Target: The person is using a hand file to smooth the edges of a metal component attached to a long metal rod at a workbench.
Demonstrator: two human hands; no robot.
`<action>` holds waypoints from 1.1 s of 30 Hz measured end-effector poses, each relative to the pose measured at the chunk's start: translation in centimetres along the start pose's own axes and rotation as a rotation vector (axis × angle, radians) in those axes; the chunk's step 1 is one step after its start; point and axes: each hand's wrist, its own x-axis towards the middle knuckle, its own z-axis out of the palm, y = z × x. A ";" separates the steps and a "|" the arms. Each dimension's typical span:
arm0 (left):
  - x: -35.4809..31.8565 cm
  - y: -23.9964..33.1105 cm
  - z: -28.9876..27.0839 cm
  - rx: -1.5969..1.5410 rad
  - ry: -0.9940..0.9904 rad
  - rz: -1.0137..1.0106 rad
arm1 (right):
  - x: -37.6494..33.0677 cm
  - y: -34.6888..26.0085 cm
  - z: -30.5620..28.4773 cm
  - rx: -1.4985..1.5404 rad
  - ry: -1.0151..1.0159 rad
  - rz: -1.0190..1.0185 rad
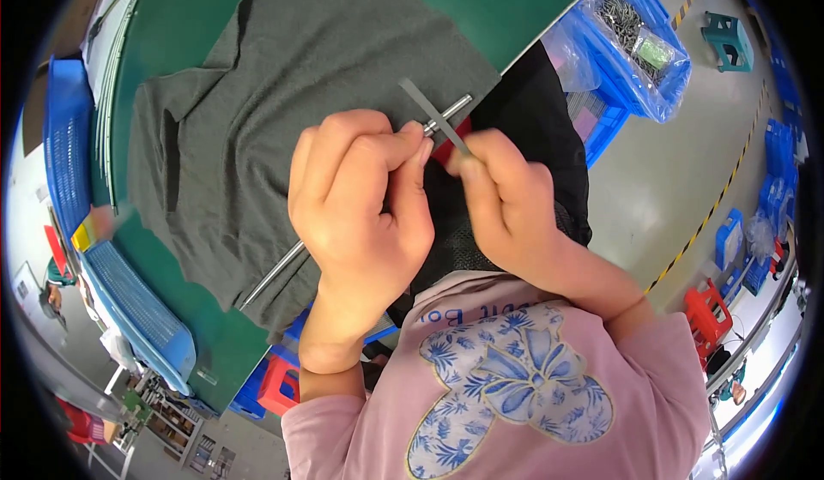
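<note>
My left hand point(365, 197) is closed, pinching a thin shiny metal rod point(273, 274) near its far end between thumb and forefinger. The rod appears to run on under the hand and out over the grey cloth point(335, 60) to the lower left. In my right hand point(511, 197) is a narrow flat grey strip point(421, 102), gripped at its near end. The strip crosses the rod just beyond my left fingertips; whether the two touch I cannot tell. Something red point(445, 149) shows between the hands, partly hidden.
The cloth lies on a green table point(215, 17). Blue baskets point(69, 145) and long thin rods point(116, 77) line its left side. To the right, a blue bin point(669, 81) holds many small metal parts. A green stool point(728, 42) and a red stool point(708, 313) stand on the floor.
</note>
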 end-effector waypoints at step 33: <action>-0.1 0.1 -0.3 0.060 -0.046 -0.021 | 0.8 0.6 0.9 -0.046 0.072 -0.074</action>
